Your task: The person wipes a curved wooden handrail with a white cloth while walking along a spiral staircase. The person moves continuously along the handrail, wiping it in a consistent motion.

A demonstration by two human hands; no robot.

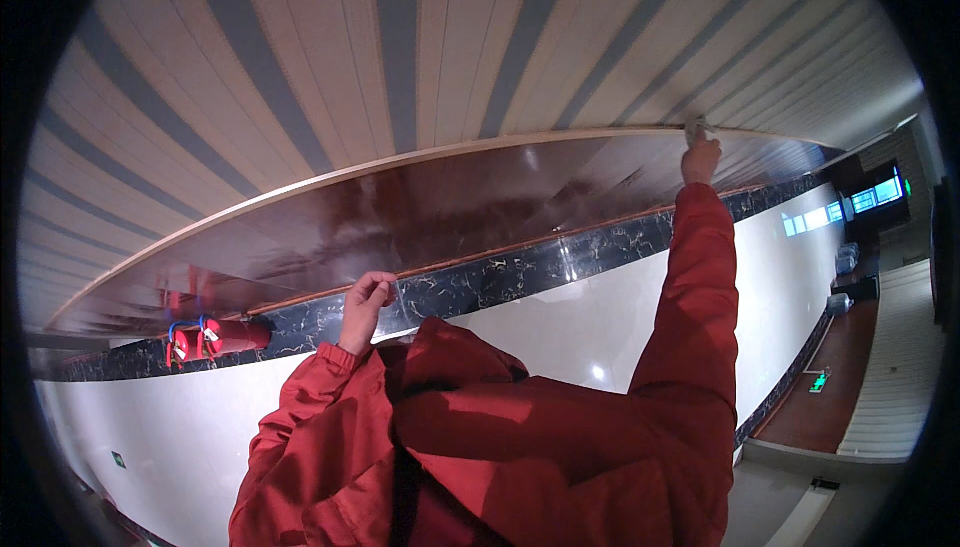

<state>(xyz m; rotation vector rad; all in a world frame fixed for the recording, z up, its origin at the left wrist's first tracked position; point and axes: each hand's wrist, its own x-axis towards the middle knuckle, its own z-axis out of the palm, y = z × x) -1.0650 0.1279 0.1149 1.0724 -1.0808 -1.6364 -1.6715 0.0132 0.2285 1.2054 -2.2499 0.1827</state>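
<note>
My right hand [702, 158] reaches far out to the upper right and grips a crumpled light cloth [697, 126]. The cloth touches the pale trim rail [450, 148] that runs along the wall between the striped wallpaper [457, 36] and the glossy dark-red wainscot panel [450, 205]. My left hand [367, 310] is held near my chest, in front of the lower wall, its fingers curled and thumb near the fingertips. Nothing shows in it. Both arms wear red jacket sleeves.
Red fire extinguishers [217, 340] stand at the left by the wall, on the black marbled border [525, 265] of a shiny pale floor [555, 329]. Across the corridor at the right are large water bottles [840, 304], a lit green sign [819, 382] and windows [876, 194].
</note>
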